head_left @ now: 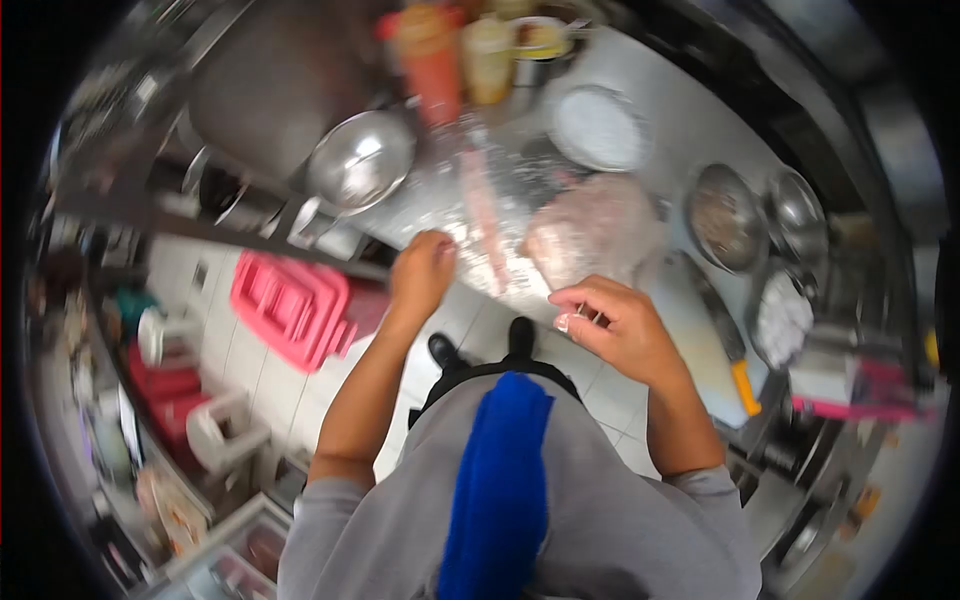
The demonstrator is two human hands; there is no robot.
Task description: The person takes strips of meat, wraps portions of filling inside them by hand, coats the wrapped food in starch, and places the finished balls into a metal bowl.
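Observation:
A sheet of clear plastic wrap (462,238) lies on the metal counter, with a long thin strip of pink, meat-like food (482,215) on it. My left hand (424,272) is closed at the near left corner of the wrap. At the near right corner, my right hand (618,325) has thumb and fingers bent together on the wrap's edge; the film between them is hard to make out. Just beyond that hand sits a large pale pink mound (595,232), apparently minced meat under plastic. A knife with a yellow handle (742,385) rests on a cutting board (690,345) to the right.
Steel bowls (362,160) (727,218) flank the work area. An orange-red bottle (428,60), a yellowish bottle (488,60) and a round white dish (598,127) stand at the back. A pink lidded bin (295,310) is on the floor at left.

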